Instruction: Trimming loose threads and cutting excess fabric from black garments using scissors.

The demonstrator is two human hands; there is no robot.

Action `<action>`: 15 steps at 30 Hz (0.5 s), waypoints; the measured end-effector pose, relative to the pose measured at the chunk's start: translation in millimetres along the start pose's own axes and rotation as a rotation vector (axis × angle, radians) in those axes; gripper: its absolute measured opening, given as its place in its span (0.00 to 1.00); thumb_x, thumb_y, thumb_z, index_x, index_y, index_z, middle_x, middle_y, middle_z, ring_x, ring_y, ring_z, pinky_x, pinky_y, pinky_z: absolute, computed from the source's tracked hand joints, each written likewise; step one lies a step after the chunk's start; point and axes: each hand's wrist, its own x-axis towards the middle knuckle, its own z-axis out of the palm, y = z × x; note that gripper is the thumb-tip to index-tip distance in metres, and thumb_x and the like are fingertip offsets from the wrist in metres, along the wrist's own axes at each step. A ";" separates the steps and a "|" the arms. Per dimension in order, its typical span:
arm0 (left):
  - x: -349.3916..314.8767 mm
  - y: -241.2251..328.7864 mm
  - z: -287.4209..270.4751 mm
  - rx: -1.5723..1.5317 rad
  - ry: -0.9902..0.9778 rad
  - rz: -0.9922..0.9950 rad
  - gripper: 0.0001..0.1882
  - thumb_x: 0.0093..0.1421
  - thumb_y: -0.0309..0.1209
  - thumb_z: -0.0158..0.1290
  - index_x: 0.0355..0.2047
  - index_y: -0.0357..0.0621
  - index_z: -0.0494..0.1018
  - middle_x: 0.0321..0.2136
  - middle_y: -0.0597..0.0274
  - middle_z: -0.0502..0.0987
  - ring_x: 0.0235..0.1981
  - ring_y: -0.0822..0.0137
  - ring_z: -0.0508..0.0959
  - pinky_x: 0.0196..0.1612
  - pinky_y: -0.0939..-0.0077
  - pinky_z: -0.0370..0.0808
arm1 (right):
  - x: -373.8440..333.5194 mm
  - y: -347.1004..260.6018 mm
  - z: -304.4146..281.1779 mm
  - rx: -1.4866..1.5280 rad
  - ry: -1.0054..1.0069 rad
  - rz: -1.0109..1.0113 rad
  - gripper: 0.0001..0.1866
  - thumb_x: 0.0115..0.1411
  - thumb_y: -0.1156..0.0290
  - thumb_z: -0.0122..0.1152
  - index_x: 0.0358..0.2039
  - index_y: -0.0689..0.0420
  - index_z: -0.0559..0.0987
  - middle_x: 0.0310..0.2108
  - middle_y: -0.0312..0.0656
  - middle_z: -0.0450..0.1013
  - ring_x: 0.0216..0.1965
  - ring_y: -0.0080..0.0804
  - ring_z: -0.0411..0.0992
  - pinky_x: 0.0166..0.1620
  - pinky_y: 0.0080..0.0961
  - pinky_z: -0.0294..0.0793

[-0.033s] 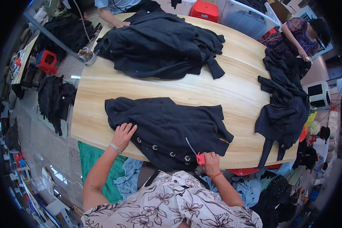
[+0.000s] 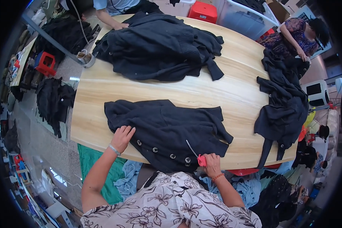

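A black knitted cardigan (image 2: 171, 125) with large buttons along its near edge lies spread on the table before me. My left hand (image 2: 122, 137) rests on its lower left part, fingers stretched out over the knit. At the near right corner, my right hand (image 2: 212, 164) is closed round a red-handled tool (image 2: 201, 160). A thin, slightly curved grey piece sticks out from that handle over the cardigan, close to the last button. The tool's exact kind is not clear.
Another dark garment heap (image 2: 155, 47) covers the far side of the wooden table (image 2: 239, 95), with a co-worker's hand (image 2: 119, 26) on it. A second person (image 2: 300, 38) handles dark garments (image 2: 283, 106) at the right. A grey pole (image 2: 51, 36) slants past the far left corner.
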 end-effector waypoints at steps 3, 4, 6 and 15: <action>13.1 -17.5 -16.6 -0.216 -0.028 0.022 0.21 0.47 0.20 0.54 0.45 0.40 0.74 0.41 0.54 0.73 0.43 0.54 0.73 0.45 0.64 0.72 | -1.6 -3.2 -34.9 0.037 -0.019 0.108 0.22 0.41 0.75 0.65 0.41 0.53 0.76 0.36 0.40 0.71 0.42 0.42 0.67 0.43 0.37 0.62; 18.8 -26.2 -20.9 -0.386 0.051 -0.020 0.19 0.47 0.17 0.53 0.42 0.40 0.75 0.39 0.53 0.75 0.42 0.53 0.73 0.45 0.63 0.72 | 4.2 -3.3 -48.2 0.033 0.015 0.115 0.20 0.42 0.76 0.64 0.40 0.54 0.76 0.36 0.42 0.71 0.40 0.45 0.67 0.42 0.39 0.63; 38.5 -38.4 -42.2 -0.630 0.234 -0.127 0.17 0.48 0.11 0.51 0.37 0.40 0.77 0.32 0.53 0.77 0.37 0.51 0.76 0.42 0.64 0.75 | 33.7 -1.4 -84.9 0.054 0.169 0.065 0.20 0.43 0.78 0.61 0.40 0.56 0.75 0.36 0.46 0.70 0.38 0.49 0.67 0.41 0.42 0.64; 199.0 -132.8 -68.1 -0.879 0.725 -0.316 0.16 0.60 0.20 0.55 0.50 0.38 0.73 0.48 0.59 0.75 0.44 0.70 0.77 0.44 0.79 0.75 | 216.1 30.4 -198.6 -0.331 0.565 0.196 0.20 0.54 0.66 0.67 0.45 0.60 0.74 0.37 0.49 0.73 0.40 0.49 0.71 0.41 0.39 0.66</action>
